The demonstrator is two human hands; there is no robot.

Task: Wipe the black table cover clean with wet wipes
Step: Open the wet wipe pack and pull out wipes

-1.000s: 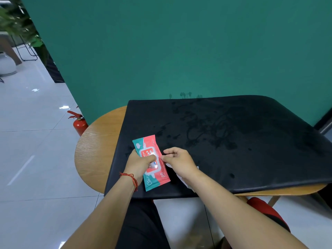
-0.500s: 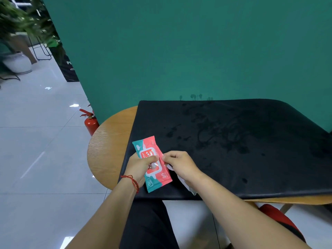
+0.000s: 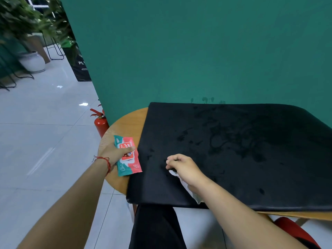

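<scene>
left hand (image 3: 115, 153) grips a wet wipes pack (image 3: 129, 161) over the round wooden table's (image 3: 125, 126) left edge. right hand (image 3: 185, 169) clutches a white wet wipe (image 3: 193, 194) on the black table cover (image 3: 242, 186), near its front-left corner. dark stains (image 3: 224, 137) spread across the open middle.

On my feed, both forearms (image 3: 75, 203) run bare from the near edge of the frame up to the hands. The left hand (image 3: 115, 153) has a thin red string bracelet (image 3: 106, 161) at the wrist, with short loose ends sticking out on its left side. The right hand (image 3: 185, 168) and its wrist are bare. Nearer, between the arms, I see a leg in black trousers (image 3: 156, 229), smooth, dark cloth.
</scene>
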